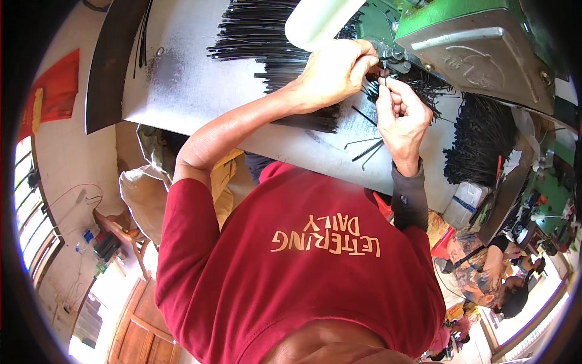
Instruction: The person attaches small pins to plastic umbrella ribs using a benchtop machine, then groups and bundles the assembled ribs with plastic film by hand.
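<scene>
At the work point of a green machine [412, 36], my left hand [333, 73] is closed, thumb and fingertips pinched together. A short dark end sticks out at those fingertips, but most of what they grip is hidden. Just beside it, my right hand [403, 118] is closed in a pinch on a thin black rod [385, 80]. The fingertips of both hands are close together by a small metal fitting [395, 54]. Left of my hands, a large stack of thin black rods [254, 30] lies on the pale metal tabletop [182, 79].
A few bent rods [371, 148] lie loose near the table's front edge. A thick pile of black rods [482, 139] is at the right, above a clear plastic box [467, 203]. A white cylinder [321, 21] overhangs the stack. Another person [485, 273] sits at lower right.
</scene>
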`<state>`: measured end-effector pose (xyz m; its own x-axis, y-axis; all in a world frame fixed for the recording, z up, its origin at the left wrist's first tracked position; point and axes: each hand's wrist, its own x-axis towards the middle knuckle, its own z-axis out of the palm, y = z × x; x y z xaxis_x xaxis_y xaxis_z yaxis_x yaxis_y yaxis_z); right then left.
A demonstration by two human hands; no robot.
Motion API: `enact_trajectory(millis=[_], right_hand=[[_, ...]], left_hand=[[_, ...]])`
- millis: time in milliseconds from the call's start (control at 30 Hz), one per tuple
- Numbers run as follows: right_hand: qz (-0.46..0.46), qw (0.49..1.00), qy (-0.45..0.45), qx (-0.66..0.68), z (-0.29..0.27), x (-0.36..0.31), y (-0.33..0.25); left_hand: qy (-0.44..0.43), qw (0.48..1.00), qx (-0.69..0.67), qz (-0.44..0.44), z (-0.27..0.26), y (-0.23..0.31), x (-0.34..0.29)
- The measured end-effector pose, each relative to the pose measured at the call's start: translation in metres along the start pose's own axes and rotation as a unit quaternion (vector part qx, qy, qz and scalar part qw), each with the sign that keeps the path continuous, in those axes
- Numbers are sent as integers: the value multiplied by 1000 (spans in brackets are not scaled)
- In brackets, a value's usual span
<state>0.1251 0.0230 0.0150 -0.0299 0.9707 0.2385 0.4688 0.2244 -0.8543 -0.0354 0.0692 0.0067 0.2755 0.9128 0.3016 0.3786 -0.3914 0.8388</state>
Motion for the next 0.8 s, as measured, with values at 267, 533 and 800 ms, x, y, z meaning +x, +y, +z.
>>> enact_trajectory(millis=[267,533,800], right_hand=[[20,999,8,32,1,1,6],[33,998,18,55,5,1,4],[43,996,13,72,4,1,4]], left_hand=[[8,1000,-17,-9,1,4,1],[35,999,10,18,5,2,-1],[60,995,47,61,8,1,-3]])
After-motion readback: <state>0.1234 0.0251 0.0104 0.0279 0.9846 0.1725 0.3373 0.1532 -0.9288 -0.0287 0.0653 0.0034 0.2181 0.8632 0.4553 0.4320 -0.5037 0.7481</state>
